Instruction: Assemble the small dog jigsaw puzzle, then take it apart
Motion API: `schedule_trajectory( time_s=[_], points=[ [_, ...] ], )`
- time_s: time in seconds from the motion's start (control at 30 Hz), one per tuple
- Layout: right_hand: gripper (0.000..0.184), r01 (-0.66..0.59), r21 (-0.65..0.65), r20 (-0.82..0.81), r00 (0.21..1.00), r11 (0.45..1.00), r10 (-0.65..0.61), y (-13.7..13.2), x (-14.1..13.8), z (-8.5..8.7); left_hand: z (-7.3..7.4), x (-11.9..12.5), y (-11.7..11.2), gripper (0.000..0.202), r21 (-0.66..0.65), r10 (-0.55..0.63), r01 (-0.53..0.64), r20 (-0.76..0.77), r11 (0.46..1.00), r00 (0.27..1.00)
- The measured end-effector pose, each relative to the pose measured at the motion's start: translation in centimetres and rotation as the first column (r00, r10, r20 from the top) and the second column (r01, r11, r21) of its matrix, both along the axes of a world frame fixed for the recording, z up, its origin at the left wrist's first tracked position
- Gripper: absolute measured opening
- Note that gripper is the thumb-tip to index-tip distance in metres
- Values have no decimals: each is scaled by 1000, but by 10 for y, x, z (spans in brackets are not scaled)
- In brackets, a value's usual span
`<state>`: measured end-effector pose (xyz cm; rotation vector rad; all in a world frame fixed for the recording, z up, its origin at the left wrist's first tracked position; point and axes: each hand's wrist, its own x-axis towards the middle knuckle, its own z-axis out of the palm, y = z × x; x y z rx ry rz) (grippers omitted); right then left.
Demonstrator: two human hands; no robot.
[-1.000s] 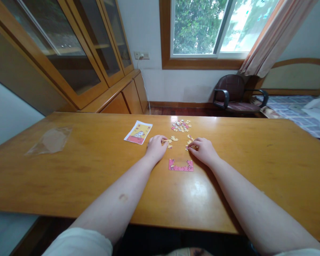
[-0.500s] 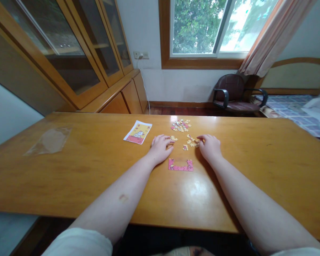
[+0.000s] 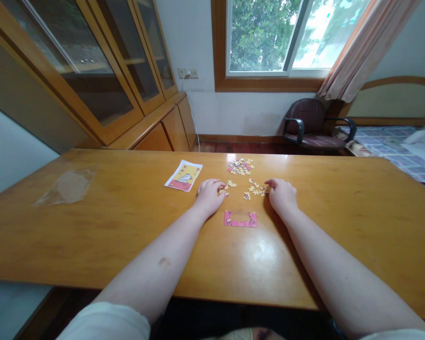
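Observation:
Both my hands rest on a wooden table (image 3: pixel 109 236) among small jigsaw pieces. My left hand (image 3: pixel 210 194) lies with fingers curled, its fingertips at a few yellow loose pieces (image 3: pixel 226 185). My right hand (image 3: pixel 282 194) lies palm down, its fingertips touching another scatter of yellow pieces (image 3: pixel 255 190). Between my wrists sits a pink, partly joined puzzle strip (image 3: pixel 240 219) shaped like a shallow U. Farther back lies a pile of mixed pink and yellow pieces (image 3: pixel 240 166). Whether either hand pinches a piece is hidden.
A picture card (image 3: pixel 183 175) lies left of the pieces. A clear plastic bag (image 3: pixel 66 186) sits at the table's far left. Glass-door cabinets (image 3: pixel 102 71) line the left wall. A dark armchair (image 3: pixel 310 125) and a bed (image 3: pixel 396 141) stand beyond the table under the window.
My right hand moved away from the pink strip, back and right to the scattered yellow pieces, and flattened. My left hand shifted slightly, staying at its small group of pieces.

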<state>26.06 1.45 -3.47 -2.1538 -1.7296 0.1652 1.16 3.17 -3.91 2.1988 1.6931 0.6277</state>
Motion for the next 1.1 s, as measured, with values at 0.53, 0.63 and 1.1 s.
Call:
schedule_trajectory(
  time_s=[0.53, 0.63, 1.1],
  points=[
    [32, -52, -66, 90, 994, 996, 58, -3, -6, 5, -1, -4, 3, 28, -45, 76, -75, 23, 996, 997],
    [31, -67, -57, 75, 995, 996, 71, -3, -7, 4, 0, -5, 4, 33, -48, 81, -80, 17, 996, 997],
    [31, -98, -4, 28, 995, 995, 98, 0, -5, -4, -3, -7, 6, 40, -38, 56, -58, -59, 998, 997]
  ],
)
